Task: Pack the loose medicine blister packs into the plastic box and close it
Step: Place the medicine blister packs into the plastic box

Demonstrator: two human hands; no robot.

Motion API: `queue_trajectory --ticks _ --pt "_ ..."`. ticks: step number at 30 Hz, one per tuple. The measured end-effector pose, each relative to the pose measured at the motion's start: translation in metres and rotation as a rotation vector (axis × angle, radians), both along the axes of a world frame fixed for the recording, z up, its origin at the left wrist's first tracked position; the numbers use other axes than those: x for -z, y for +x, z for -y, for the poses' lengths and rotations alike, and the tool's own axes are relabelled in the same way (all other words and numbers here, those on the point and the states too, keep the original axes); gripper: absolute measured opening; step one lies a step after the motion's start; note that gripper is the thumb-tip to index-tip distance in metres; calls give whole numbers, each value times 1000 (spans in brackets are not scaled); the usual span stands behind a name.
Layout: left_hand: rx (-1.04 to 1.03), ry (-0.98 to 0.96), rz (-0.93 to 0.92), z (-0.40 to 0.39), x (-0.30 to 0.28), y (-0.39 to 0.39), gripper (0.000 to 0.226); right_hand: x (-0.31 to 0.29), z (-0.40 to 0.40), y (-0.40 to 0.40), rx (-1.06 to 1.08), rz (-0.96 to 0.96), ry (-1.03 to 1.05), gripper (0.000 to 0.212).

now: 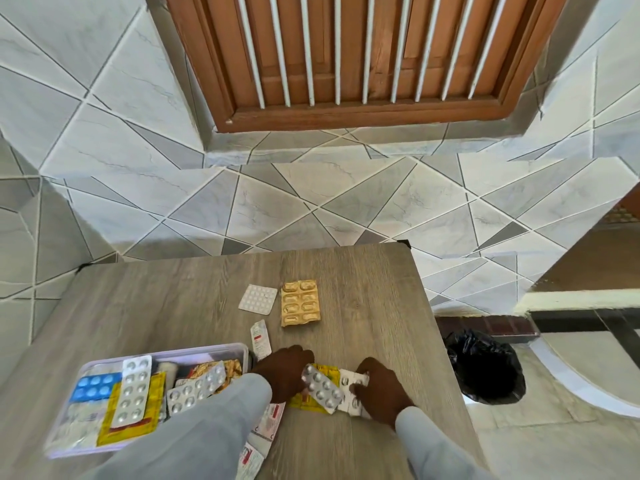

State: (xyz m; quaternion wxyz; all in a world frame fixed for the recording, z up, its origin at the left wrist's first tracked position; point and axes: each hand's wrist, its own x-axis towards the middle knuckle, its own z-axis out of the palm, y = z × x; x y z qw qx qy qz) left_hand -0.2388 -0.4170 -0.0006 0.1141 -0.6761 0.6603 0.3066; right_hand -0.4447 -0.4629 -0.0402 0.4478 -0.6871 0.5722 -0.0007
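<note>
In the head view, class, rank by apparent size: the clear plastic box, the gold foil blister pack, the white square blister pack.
1. Clear plastic box
2. Gold foil blister pack
3. White square blister pack
The box lies nearer the camera, which enlarges it.

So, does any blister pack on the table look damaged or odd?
Yes. The gold blister pack at the far middle of the table looks used: its pockets seem pressed open and its near edge curls up. The white pack beside it lies flat.
</note>
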Motion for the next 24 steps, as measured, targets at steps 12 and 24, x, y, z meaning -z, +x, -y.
queue_trajectory --ticks 12,24 --pt "-391 -289 -411 -55 -59 135 23 -63 -3 83 249 469 -127 17" --pt "-194 -199 -46 -132 -11 175 53 -68 -98 205 -196 180 -246 10"
